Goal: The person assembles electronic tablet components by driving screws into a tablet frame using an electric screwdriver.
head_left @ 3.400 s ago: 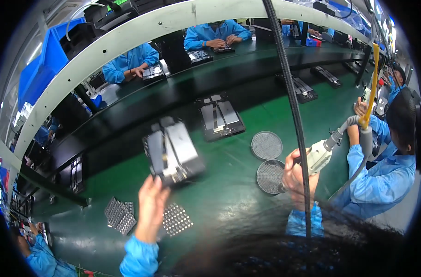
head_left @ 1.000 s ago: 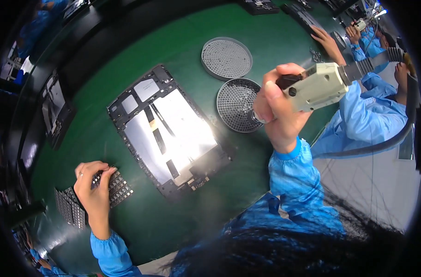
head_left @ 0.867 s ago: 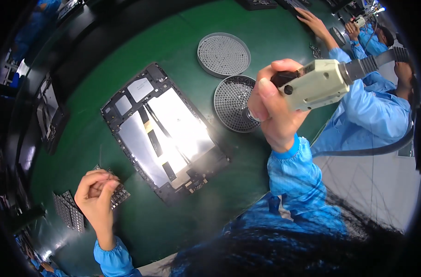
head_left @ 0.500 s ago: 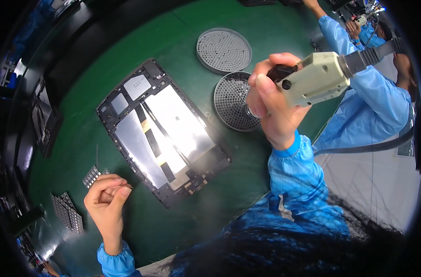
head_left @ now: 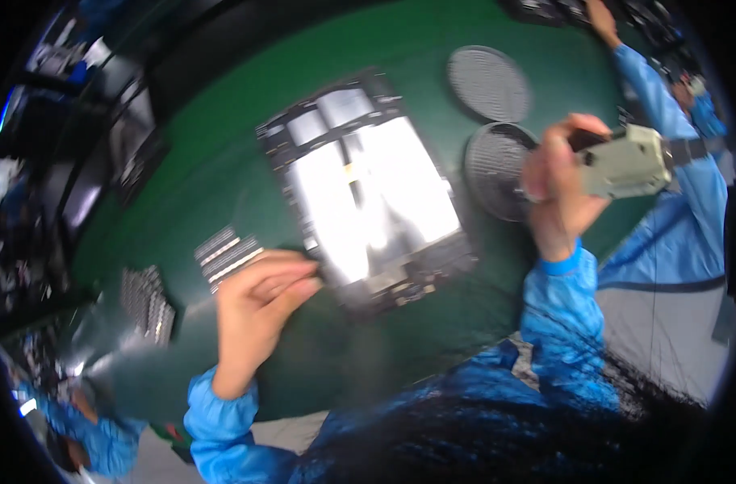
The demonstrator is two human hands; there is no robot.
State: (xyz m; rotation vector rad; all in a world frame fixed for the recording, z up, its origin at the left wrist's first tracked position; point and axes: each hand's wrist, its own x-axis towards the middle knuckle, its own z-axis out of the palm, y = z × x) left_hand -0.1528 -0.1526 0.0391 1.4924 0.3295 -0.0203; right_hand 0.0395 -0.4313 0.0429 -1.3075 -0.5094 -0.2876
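An opened tablet-like device (head_left: 412, 181) lies on the green table, with a dark frame and bright silver plates. Beside its lower left edge is my left hand (head_left: 259, 302), thumb and fingertips pinched together; anything between them is too small and blurred to name. My right hand (head_left: 562, 194) is wrapped round a pale electric screwdriver (head_left: 630, 165) with a dark cable. Its tip end is hidden behind the hand, by a round perforated tray (head_left: 489, 177) holding small dark bits. A strip sheet of small parts (head_left: 223, 254) rests just beyond my left hand.
Behind the first tray sits a second round grey perforated tray (head_left: 489, 83). Dark perforated sheets (head_left: 148, 302) are piled at the left. A co-worker's blue sleeve (head_left: 658, 93) reaches in at the right. Dark equipment (head_left: 134, 153) lines the table's far left edge.
The whole view has swung, so the device and trays appear further right, with blur. My left hand has come closer to the device's edge. My right hand still holds the screwdriver by the tray.
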